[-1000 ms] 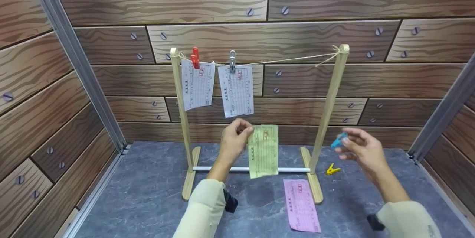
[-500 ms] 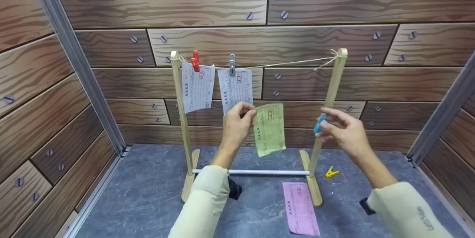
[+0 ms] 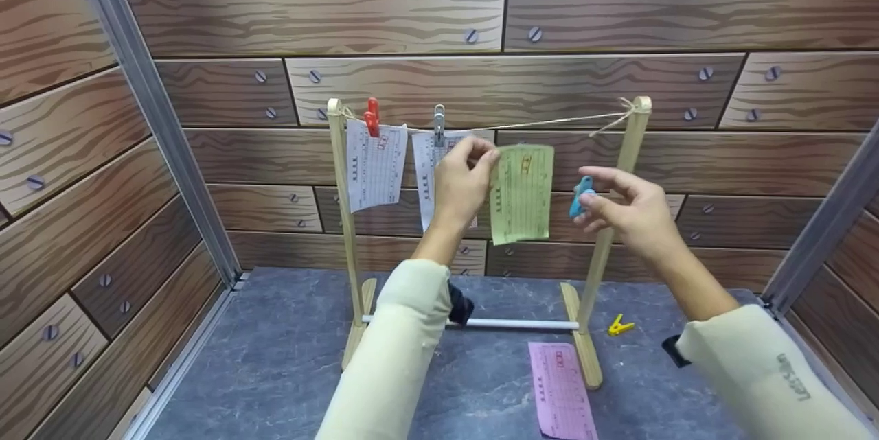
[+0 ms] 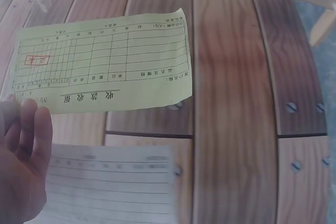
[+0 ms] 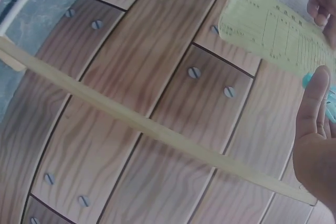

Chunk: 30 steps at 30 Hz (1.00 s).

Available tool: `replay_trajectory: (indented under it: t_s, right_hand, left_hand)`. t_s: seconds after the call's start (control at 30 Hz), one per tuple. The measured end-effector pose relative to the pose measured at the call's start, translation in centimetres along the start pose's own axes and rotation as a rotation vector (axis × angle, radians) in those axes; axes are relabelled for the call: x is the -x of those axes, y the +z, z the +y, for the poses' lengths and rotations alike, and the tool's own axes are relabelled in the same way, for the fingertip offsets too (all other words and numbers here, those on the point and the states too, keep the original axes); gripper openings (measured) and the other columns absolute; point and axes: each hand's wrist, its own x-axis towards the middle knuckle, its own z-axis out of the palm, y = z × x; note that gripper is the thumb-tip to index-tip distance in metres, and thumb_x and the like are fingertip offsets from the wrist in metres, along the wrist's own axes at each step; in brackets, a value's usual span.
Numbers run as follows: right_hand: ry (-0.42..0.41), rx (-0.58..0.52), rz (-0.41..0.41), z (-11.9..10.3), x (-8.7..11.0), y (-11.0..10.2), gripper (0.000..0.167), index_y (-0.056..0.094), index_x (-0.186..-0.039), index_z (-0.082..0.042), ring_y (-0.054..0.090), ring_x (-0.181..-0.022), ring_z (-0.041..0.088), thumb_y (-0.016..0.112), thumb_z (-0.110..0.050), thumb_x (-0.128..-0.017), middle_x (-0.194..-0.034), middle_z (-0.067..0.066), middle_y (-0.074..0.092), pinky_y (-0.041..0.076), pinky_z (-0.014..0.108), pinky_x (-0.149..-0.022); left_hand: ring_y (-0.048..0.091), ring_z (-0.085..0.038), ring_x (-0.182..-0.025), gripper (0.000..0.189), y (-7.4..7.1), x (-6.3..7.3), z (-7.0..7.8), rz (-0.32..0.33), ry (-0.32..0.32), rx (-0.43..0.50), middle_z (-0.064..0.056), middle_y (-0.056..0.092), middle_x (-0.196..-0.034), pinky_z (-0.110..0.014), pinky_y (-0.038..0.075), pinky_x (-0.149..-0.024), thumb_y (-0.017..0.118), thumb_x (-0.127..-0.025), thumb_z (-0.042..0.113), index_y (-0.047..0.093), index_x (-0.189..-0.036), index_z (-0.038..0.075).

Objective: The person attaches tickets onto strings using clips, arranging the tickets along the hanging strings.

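Observation:
My left hand (image 3: 461,182) pinches a yellow-green receipt slip (image 3: 522,194) by its upper left edge, holding it upright just below the string (image 3: 560,122). To the right of the slip, my right hand (image 3: 632,213) holds a blue clothespin (image 3: 582,197) between thumb and fingers. Left on the string hang two white slips: one (image 3: 375,169) under a red clothespin (image 3: 372,117), the other (image 3: 424,172) under a grey clip (image 3: 439,125) and partly hidden by my left hand. In the left wrist view the slip (image 4: 105,61) shows printed lines and a red stamp.
The string runs between two wooden posts (image 3: 626,152) joined low down by a white rod (image 3: 525,324). On the grey tabletop (image 3: 275,357) lie a pink slip (image 3: 562,388) and a yellow clothespin (image 3: 620,325). A wood-patterned wall (image 3: 384,14) stands behind.
My left hand has raised the yellow-green slip from near the rod to just below the string. My right hand has moved up and left with the blue clothespin, closer to the slip.

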Motion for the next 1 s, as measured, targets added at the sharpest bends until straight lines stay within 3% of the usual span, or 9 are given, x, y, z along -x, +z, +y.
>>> replay_trajectory:
  t_s: [0.13,0.33,0.47,0.6,1.0]
  right_hand:
    - [-0.003,-0.01,0.01,-0.6,-0.3,0.0,0.037,0.06,-0.13,0.008,0.071,-0.069,0.021,0.068,0.001,-0.095,-0.096,0.012,0.066,0.059,0.034,-0.059]
    - [-0.012,-0.034,0.028,-1.3,-0.7,0.1,0.036,0.061,-0.129,0.007,0.071,-0.068,0.022,0.068,0.002,-0.094,-0.094,0.012,0.067,0.059,0.035,-0.06]
    - [-0.028,-0.028,0.026,-1.9,-0.9,0.2,0.035,0.06,-0.129,0.008,0.071,-0.068,0.021,0.067,0.002,-0.095,-0.094,0.012,0.066,0.059,0.035,-0.06]
    - [-0.042,-0.024,0.022,-2.7,-1.2,0.3,0.035,0.06,-0.129,0.008,0.071,-0.068,0.021,0.067,0.002,-0.095,-0.094,0.013,0.065,0.059,0.035,-0.061]
    - [-0.08,-0.091,0.02,-5.0,-2.9,0.7,0.033,0.065,-0.125,0.004,0.071,-0.067,0.022,0.069,0.003,-0.093,-0.097,0.016,0.067,0.059,0.035,-0.061]
  left_hand:
    - [0.057,-0.013,-0.054,0.004,0.3,-1.1,1.3,0.018,-0.002,0.04,-0.002,0.065,-0.077,-0.027,0.052,-0.05,0.069,-0.094,0.002,0.067,-0.097,0.003]
    - [0.059,-0.013,-0.048,0.034,0.6,-2.0,2.1,0.024,-0.097,0.024,-0.003,0.069,-0.079,-0.027,0.052,-0.048,0.069,-0.093,0.0,0.063,-0.127,0.004]
    - [0.055,-0.009,-0.045,0.022,0.6,-2.1,2.0,0.036,-0.145,0.006,-0.001,0.066,-0.076,-0.024,0.048,-0.045,0.069,-0.094,0.002,0.069,-0.116,0.001]
    - [0.053,-0.011,-0.043,0.009,0.4,-2.1,1.8,0.041,-0.168,0.072,0.0,0.06,-0.07,-0.023,0.044,-0.041,0.069,-0.094,0.0,0.071,-0.102,-0.002]
    - [0.054,-0.013,-0.047,0.003,-0.1,-2.4,2.0,0.015,-0.163,0.143,0.0,0.06,-0.072,-0.028,0.05,-0.045,0.068,-0.094,0.0,0.071,-0.095,0.001]
